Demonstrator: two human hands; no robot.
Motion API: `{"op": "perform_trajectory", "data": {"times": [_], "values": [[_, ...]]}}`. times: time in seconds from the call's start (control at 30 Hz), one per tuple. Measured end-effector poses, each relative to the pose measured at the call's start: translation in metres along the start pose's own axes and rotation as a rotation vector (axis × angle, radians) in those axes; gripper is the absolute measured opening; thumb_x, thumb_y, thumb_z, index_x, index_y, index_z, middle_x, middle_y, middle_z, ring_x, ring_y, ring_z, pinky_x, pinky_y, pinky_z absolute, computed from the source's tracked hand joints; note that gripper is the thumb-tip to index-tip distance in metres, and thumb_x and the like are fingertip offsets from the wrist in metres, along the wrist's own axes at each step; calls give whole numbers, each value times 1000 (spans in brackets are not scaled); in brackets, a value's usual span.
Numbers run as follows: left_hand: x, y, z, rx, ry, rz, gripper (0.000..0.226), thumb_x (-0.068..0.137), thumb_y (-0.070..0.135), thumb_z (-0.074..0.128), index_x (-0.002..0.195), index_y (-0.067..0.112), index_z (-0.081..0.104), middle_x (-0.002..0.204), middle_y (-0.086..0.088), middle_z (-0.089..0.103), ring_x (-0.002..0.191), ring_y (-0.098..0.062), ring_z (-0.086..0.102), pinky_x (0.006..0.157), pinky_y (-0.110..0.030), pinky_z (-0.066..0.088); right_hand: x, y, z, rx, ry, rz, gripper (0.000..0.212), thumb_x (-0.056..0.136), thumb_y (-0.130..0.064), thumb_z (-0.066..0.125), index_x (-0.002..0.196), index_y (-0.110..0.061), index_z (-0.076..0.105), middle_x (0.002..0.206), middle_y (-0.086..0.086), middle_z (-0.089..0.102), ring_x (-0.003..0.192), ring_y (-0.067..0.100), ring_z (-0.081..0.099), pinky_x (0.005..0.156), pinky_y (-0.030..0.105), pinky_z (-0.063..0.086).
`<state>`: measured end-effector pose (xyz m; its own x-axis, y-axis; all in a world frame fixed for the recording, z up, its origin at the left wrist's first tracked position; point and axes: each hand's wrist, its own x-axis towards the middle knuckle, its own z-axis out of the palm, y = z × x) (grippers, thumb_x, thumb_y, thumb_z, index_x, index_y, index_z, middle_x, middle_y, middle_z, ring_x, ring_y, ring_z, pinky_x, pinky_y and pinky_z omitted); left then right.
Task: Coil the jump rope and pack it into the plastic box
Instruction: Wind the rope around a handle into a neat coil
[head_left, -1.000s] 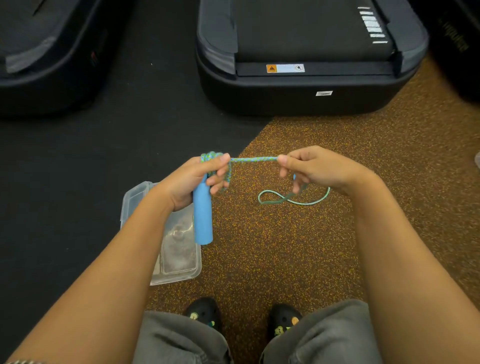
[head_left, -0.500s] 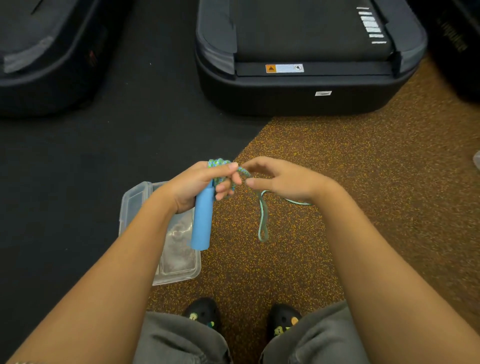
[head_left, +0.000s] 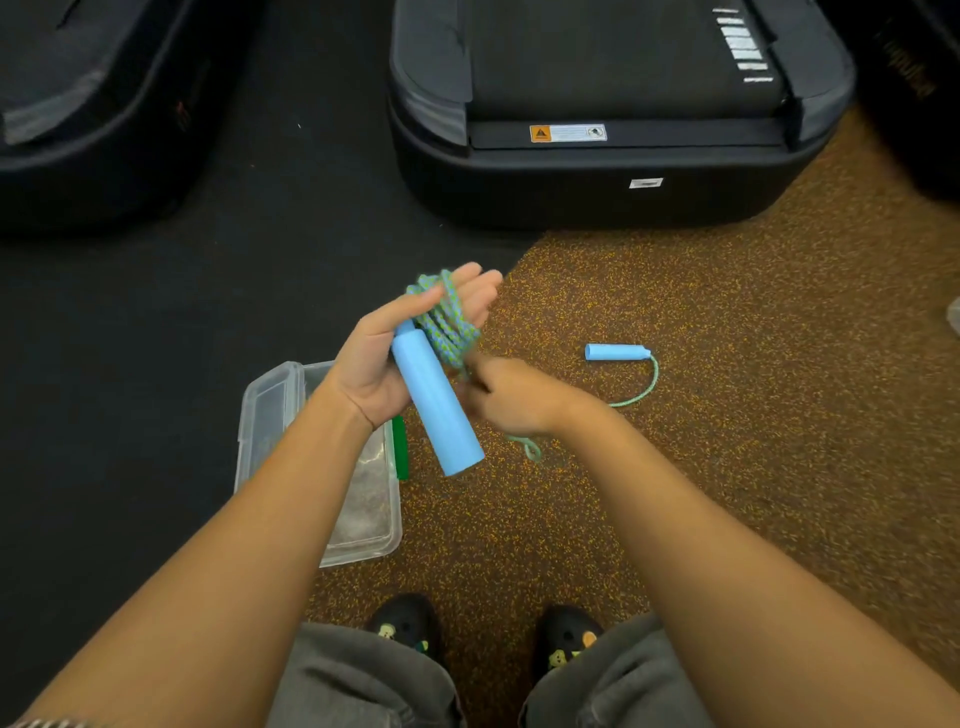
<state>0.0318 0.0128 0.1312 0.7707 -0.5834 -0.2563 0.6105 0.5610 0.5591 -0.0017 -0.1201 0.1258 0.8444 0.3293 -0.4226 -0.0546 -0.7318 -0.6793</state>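
Head view, looking down past grey trousers (head_left: 363, 680) and dark shoes (head_left: 405, 621): the plastic box (head_left: 363, 519) lies open on the floor just left of the feet. Above it the left hand (head_left: 384, 358) is loosely closed around one blue handle (head_left: 436, 410) and a bundle of rope coils (head_left: 449, 322), fingers partly spread. The right hand (head_left: 511, 397) is closed on the braided blue-green rope just beside the handle, mid-wrap. I judge the coiling mostly done; next comes winding in the slack. Farther out, the loose tail (head_left: 641, 387) trails across the speckled floor (head_left: 727, 415) to the second handle (head_left: 615, 352), near a treadmill (head_left: 597, 171).
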Motion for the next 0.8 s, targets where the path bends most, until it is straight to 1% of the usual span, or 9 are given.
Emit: {"op": "perform_trajectory", "data": {"times": [0.13, 0.23, 0.27, 0.4, 0.5, 0.57, 0.67, 0.73, 0.8], "values": [[3, 2, -5, 165, 122, 56, 39, 88, 12, 46, 127, 9, 51, 117, -5, 67, 109, -14, 64, 92, -25, 51, -7, -8, -5, -155, -157, -20, 18, 93, -15, 46, 110, -10, 49, 123, 19, 58, 113, 31, 54, 67, 22, 26], [4, 2, -4, 352, 167, 18, 33, 94, 21, 39, 125, 15, 51, 120, 0, 62, 108, -9, 63, 93, -22, 49, -14, -14, -16, -274, -216, -42, 3, 93, -14, 45, 94, -12, 45, 115, 19, 61, 104, 31, 56, 67, 25, 29], [3, 2, -2, 398, 169, -4, 34, 94, 25, 38, 124, 16, 51, 120, 0, 61, 107, -8, 62, 94, -22, 48, -16, -15, -20, -296, -215, -47, 5, 93, -15, 44, 92, -10, 47, 107, 18, 63, 96, 30, 55, 69, 27, 32], [2, -1, 2, 471, 132, -120, 50, 92, 46, 30, 120, 14, 56, 115, -4, 66, 100, -11, 66, 86, -24, 53, -24, -20, -36, -338, -141, -61, 22, 95, -28, 45, 82, -14, 56, 75, 0, 46, 82, 20, 43, 59, 29, 31], [0, -2, 6, 589, 112, -214, 61, 91, 57, 22, 111, 16, 63, 100, -1, 71, 91, -12, 67, 80, -23, 54, -27, -20, -45, -296, -26, -85, 25, 93, -31, 49, 94, -10, 63, 83, -1, 48, 82, 18, 45, 64, 27, 29], [-1, -4, 8, 673, 99, -265, 67, 89, 61, 19, 100, 13, 65, 91, -3, 70, 84, -13, 65, 79, -23, 52, -28, -18, -50, -208, 52, -114, 21, 91, -30, 52, 90, -12, 64, 78, 0, 58, 71, 15, 51, 62, 26, 36], [-3, -7, 9, 754, -52, -304, 72, 73, 74, 29, 83, 16, 70, 69, -6, 70, 65, -15, 65, 68, -21, 54, -29, -15, -57, -108, 167, -143, 17, 87, -31, 59, 84, -15, 62, 67, -4, 61, 61, 8, 53, 58, 20, 39], [-4, -8, 7, 796, -155, -313, 76, 61, 80, 44, 85, 13, 70, 60, -5, 67, 59, -18, 61, 66, -22, 52, -27, -9, -58, -33, 243, -157, 17, 85, -32, 61, 82, -16, 60, 71, 0, 62, 67, 14, 54, 60, 23, 39], [-2, -8, 4, 827, -173, -310, 80, 59, 79, 52, 85, 6, 69, 50, -1, 60, 58, -20, 54, 67, -22, 50, -24, -4, -58, 19, 306, -177, 14, 87, -31, 59, 81, -18, 58, 75, 0, 60, 71, 14, 50, 61, 21, 37]]}}
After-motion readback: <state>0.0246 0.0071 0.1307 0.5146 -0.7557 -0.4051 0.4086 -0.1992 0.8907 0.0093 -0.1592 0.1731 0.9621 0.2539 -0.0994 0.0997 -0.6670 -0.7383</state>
